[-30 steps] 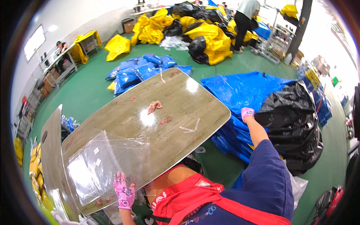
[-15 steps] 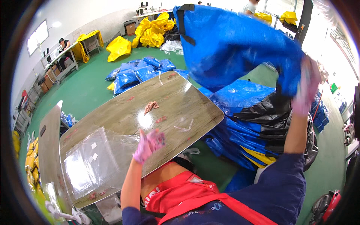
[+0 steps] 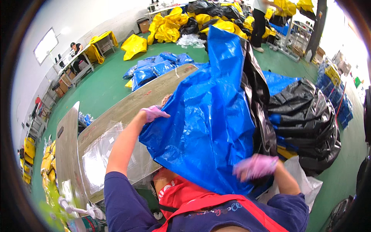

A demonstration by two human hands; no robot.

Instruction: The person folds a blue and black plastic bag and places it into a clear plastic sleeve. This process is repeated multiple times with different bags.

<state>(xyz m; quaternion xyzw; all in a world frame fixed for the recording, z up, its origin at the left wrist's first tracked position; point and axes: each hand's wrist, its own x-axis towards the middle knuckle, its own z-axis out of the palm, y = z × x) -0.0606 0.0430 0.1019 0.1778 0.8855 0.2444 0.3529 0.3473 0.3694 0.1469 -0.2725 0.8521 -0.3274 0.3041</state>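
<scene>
Fabric dominates the near view: a large blue bag (image 3: 208, 127) of woven, tarp-like sheet hangs draped in front of the person's chest, over the near edge of the long wooden table (image 3: 127, 108) and spilling toward the person's right of it. The right hand (image 3: 255, 167), in a pink glove and blurred, is closed on the bag's lower right edge just off the near right corner of the table, though how the fingers lie cannot be told. The left hand (image 3: 154, 113), also pink-gloved, pinches the bag's left edge above the middle of the table, fingers curled over the rim of the sheet. The bag looks light for its size, limp and crinkly, probably somewhat slick, and not fragile; it folds wherever it is unsupported, so the hemmed edges and corners seem the sound places to grip, well apart, to keep it spread. A black plastic liner (image 3: 259, 96) shows along its right side and would likely slip against the blue. On the near left part of the table lies a clear plastic sheet (image 3: 104, 154). To the right of the table a heap of black bags (image 3: 309, 123) sits on blue ones. Beyond the far end of the table lie folded blue bags (image 3: 154, 69), then yellow bags (image 3: 170, 27) by the wall.
</scene>
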